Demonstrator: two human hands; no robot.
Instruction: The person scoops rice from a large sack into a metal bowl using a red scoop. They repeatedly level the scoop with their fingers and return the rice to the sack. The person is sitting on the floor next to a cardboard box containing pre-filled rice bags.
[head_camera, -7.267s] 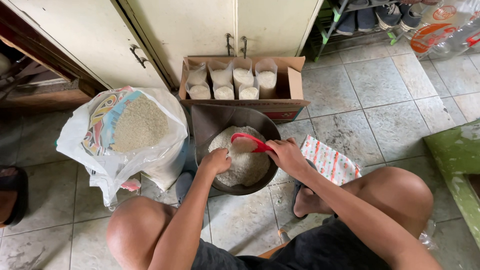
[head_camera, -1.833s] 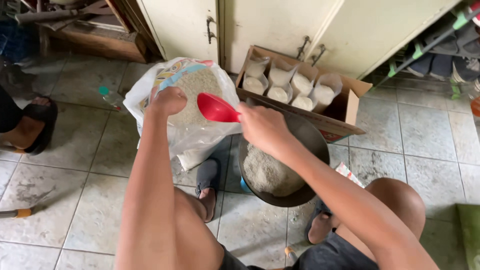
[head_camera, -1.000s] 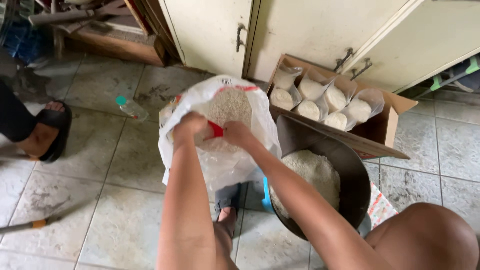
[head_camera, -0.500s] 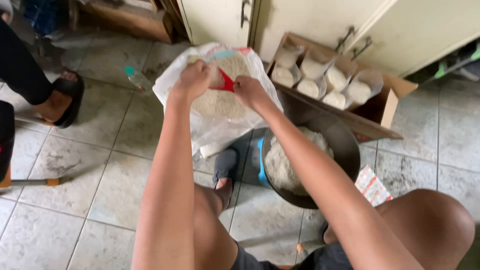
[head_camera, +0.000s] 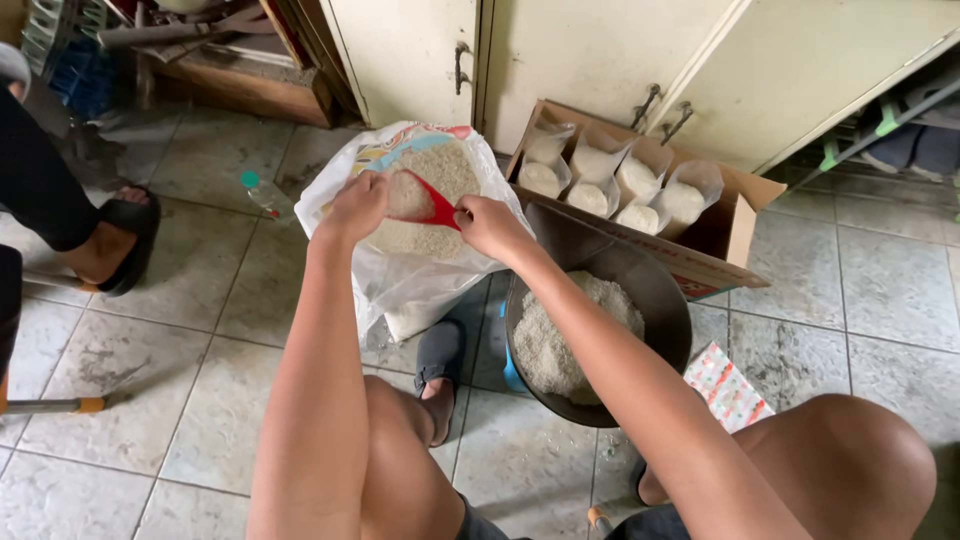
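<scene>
Head view: right hand (head_camera: 492, 226) grips the red scoop (head_camera: 432, 205) in the rice sack (head_camera: 415, 225), left hand (head_camera: 352, 205) pinching its rim. Scooping step, I'd say; next needs a level carry right to the dark bowl (head_camera: 660, 290).

Grey tiled floor (head_camera: 190, 330) before cream cabinet doors (head_camera: 590, 50).

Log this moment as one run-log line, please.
left hand: holds sack rim | right hand: grips red scoop in rice | pan: part-filled, beside sack
</scene>
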